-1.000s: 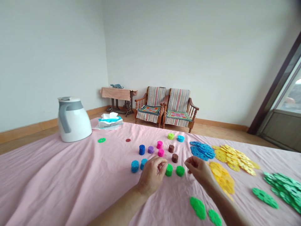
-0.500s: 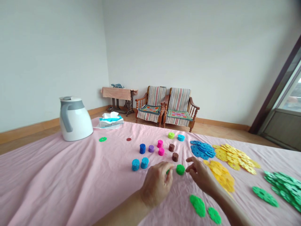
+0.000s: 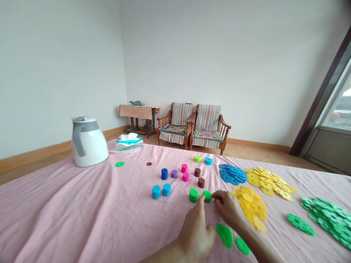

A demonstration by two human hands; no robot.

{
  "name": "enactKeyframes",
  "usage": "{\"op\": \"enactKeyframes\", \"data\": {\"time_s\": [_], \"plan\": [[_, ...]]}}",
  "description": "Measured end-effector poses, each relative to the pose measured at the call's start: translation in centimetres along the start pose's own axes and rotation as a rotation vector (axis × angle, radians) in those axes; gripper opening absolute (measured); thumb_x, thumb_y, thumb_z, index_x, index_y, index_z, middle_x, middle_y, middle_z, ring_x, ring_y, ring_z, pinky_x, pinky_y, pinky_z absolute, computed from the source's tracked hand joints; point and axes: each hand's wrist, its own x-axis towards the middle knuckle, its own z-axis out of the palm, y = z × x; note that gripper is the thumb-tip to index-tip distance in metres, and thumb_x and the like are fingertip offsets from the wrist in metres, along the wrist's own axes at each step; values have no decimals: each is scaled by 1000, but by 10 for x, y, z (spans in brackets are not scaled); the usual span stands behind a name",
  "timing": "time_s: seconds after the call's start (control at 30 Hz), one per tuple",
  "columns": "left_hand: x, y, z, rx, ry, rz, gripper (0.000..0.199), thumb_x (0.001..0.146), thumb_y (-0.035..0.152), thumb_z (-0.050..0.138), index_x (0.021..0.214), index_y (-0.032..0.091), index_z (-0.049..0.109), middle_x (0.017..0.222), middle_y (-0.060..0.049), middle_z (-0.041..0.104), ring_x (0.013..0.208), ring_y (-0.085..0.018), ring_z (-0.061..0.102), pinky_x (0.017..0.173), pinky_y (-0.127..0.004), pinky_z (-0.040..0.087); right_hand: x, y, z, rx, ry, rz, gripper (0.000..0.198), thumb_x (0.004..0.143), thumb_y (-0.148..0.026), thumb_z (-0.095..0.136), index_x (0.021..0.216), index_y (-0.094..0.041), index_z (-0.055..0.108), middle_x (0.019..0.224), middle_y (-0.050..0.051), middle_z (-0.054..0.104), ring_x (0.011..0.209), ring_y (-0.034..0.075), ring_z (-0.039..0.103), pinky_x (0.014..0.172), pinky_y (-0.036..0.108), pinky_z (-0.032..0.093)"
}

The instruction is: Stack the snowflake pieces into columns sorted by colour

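Note:
Two short stacks of bright green discs stand near the middle of the pink cloth, a left stack point(image 3: 193, 195) and a right stack point(image 3: 207, 196). My left hand point(image 3: 196, 228) has its index finger stretched to the near left side of the right stack, thumb spread away. On that stack's other side, the bent fingers of my right hand point(image 3: 225, 206) come close together at its edge; whether anything is pinched between them is hidden. Loose green discs point(image 3: 225, 235) lie beneath my right wrist, with another green disc point(image 3: 242, 245) beside them.
Several small stacks, among them light blue point(image 3: 156, 192), brown point(image 3: 201, 182) and pink point(image 3: 185, 177), stand beyond my hands. Rightward lie piles of blue point(image 3: 233, 174), yellow point(image 3: 252, 204) and dark green discs point(image 3: 327, 221). A white jug point(image 3: 91, 148) and tissue box point(image 3: 128, 144) stand far left.
My left hand has drawn back and opened from a curl, uncovering the left green stack. My right hand's fingers have closed in against the right stack. The view has shifted slightly.

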Motion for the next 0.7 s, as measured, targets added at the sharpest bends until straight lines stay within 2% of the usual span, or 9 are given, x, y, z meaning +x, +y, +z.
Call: {"op": "enactKeyframes", "data": {"time_s": [0.1, 0.3, 0.7], "plan": [[6, -4, 5, -15, 12, 17, 76, 69, 4, 50, 143, 4, 33, 134, -19, 50, 125, -31, 47, 106, -42, 37, -5, 1, 2, -68, 53, -8, 36, 73, -9, 40, 84, -14, 74, 85, 12, 74, 85, 23, 67, 75, 30, 45], [12, -14, 10, -70, 48, 10, 76, 69, 7, 51, 143, 10, 33, 131, -16, 53, 122, -29, 50, 103, -41, 39, -8, -1, 1, -113, 49, -48, 34, 75, -8, 41, 81, -14, 75, 82, 11, 72, 82, 22, 66, 74, 28, 44], [13, -10, 8, -57, 32, -1, 76, 70, 8, 51, 144, 11, 31, 129, -15, 56, 118, -29, 52, 101, -41, 40, -12, -8, 0, -124, 39, -66, 34, 78, -9, 41, 83, -16, 74, 80, 9, 70, 78, 19, 64, 69, 25, 41]]}}
